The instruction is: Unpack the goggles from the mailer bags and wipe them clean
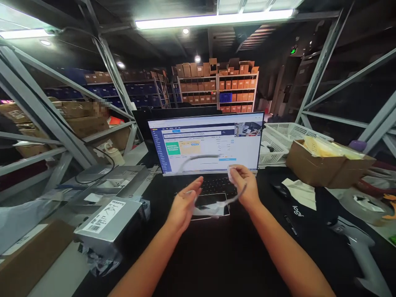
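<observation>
My right hand [246,185] is closed in a pinch on a small white end of a grey cable [233,200]. The cable hangs in a loop below the hand, and another blurred length of it crosses in front of the laptop screen [213,142]. My left hand [184,206] is held up to the left with its fingers stretched out. Beside its palm, a whitish, see-through piece [208,209] is smeared by motion; whether the hand touches it I cannot tell. Both hands are above the laptop's keyboard [216,184].
On the left stand a grey labelled box [108,218] and a brown carton [37,251]. To the right lie a mouse [279,190], a pen [291,225], a barcode scanner [355,239], a tape roll [361,206] and an open cardboard box [321,165]. White baskets [293,132] stand behind.
</observation>
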Demonstrator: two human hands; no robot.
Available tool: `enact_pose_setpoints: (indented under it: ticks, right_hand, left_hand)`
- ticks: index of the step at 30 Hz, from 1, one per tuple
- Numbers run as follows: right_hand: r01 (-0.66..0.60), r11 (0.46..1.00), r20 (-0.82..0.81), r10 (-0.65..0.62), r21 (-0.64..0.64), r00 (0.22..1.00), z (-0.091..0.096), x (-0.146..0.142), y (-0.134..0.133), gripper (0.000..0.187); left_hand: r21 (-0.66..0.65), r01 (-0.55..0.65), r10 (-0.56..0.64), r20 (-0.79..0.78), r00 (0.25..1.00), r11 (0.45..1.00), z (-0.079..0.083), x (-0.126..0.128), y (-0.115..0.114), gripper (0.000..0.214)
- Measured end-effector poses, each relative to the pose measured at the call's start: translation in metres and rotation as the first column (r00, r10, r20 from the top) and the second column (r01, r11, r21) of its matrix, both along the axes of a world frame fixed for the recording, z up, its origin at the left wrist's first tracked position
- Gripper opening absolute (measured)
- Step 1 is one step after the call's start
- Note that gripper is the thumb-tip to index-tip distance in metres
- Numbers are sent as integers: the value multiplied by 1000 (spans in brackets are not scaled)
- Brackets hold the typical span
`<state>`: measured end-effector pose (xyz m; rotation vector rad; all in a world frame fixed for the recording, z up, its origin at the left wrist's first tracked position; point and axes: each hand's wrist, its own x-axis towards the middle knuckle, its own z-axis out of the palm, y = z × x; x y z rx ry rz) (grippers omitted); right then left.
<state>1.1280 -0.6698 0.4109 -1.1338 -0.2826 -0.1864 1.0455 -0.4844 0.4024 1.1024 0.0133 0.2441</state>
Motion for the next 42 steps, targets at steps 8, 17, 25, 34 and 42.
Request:
enact_pose_setpoints:
  ticks: [8,17,25,34,42]
  right_hand:
    - [331,836,569,-27,-438,822,26,5,-56,6]
    - [351,742,533,10,-571,846,36,-3,-71,15]
    - [392,812,494,-150,-432,856,17,-13,-31,13]
    - [-190,750,273,446,-633,852,11,-33,1,12]
    - [-381,567,84,628,-730,774,15,-31,-5,13]
  left_hand:
    - [128,-413,394,150,907,902,14,7,35,43]
    - [399,-415,341,245,907,817,21,-5,40,38]
    - [-46,203,-205,-63,977,978,10,-9,10,46]
    - [-234,338,-331,70,941,912,6,-9,2,42]
    - [-146,324,-323,31,946,935,8,-10,7,46]
